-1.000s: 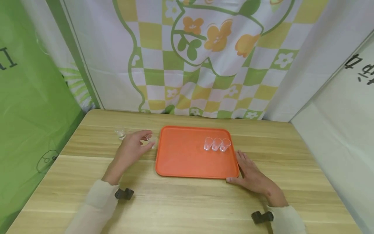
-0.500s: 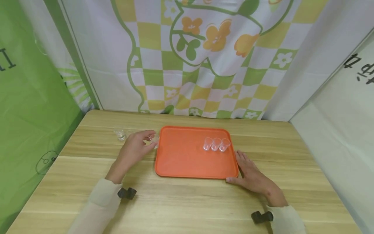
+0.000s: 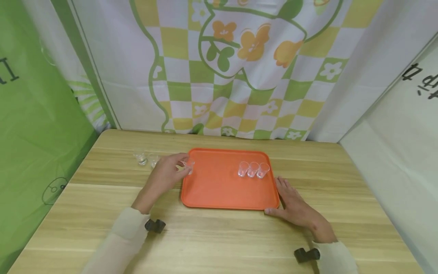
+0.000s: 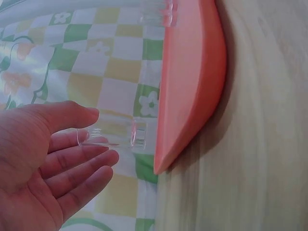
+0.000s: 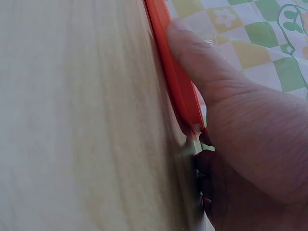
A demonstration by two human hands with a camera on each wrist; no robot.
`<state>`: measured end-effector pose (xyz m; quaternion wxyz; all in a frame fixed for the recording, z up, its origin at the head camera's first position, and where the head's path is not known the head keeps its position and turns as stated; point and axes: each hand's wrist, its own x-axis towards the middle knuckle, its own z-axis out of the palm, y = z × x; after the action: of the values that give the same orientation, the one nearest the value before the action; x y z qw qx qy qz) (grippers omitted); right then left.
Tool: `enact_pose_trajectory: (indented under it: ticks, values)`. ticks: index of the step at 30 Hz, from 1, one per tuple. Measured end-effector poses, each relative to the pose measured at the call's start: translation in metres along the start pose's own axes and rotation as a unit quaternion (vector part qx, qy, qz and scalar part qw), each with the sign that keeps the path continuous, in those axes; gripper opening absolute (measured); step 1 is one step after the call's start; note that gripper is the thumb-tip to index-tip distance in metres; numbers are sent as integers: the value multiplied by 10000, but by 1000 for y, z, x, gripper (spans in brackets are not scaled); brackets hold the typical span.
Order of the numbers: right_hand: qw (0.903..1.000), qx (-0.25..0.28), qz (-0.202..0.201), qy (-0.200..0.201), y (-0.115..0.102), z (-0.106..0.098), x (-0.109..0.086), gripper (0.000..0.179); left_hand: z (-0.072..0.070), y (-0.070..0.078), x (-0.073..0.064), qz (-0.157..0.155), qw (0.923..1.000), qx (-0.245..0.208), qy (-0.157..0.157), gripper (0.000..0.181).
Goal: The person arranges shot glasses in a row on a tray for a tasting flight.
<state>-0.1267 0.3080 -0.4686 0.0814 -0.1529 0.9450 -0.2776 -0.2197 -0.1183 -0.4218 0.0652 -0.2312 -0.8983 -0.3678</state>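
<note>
Working outward from the bottom of the frame, we find two pale sleeves [image 3: 116, 239] with black wrist devices [image 3: 155, 226] above the wooden table [image 3: 219, 239]. At lower right, the right hand [image 3: 295, 207] rests against the orange tray [image 3: 219, 192], fingers stretched along its right edge and thumb at its lower right corner, holding no cup. Left of centre, the left hand [image 3: 164, 173] pinches a clear cup [image 4: 118, 134] between thumb and fingers at the tray's left edge; its base looks just short of touching, though we cannot be sure.

We judge the gathering of cups onto the tray about half done: three cups [image 3: 253, 170] stand upright in a row at the tray's upper right, the held one is not yet set down, and two loose cups [image 3: 141, 158] remain on the table at left. The left hand partly hides one of those, and the tray's raised rim could catch a cup carried low. Farthest back, we see a checked, flowered curtain [image 3: 236, 102], with green cloth [image 3: 34, 133] at far left.
</note>
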Motion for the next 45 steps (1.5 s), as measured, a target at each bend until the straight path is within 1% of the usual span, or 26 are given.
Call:
enact_pose_trajectory:
  ticks: [7, 14, 22, 28, 35, 41, 45]
  values:
    - [10000, -13, -26, 6, 0, 0, 0, 112, 11, 8, 4, 41, 9999, -20, -97, 35]
    - [10000, -1, -8, -37, -1, 0, -1, 111, 19, 16, 8, 50, 10000, 36, -79, 33]
    - [10000, -29, -19, -29, -2, 0, -1, 111, 28, 21, 12, 124, 9998, 42, -166, 31]
    - [10000, -9, 62, -65, -2, -1, -2, 112, 33, 25, 18, 191, 9995, 12, -248, 34]
    - [10000, 16, -9, -20, -1, -1, 0, 112, 42, 30, 26, 257, 9990, -61, -353, 34]
    - [10000, 3, -55, 16, -3, -1, 0, 111, 53, 39, 33, 237, 9989, -144, -382, 33]
    - [10000, 13, -77, 42, -5, -2, 0, 111, 58, 45, 38, 255, 9985, -174, -457, 34]
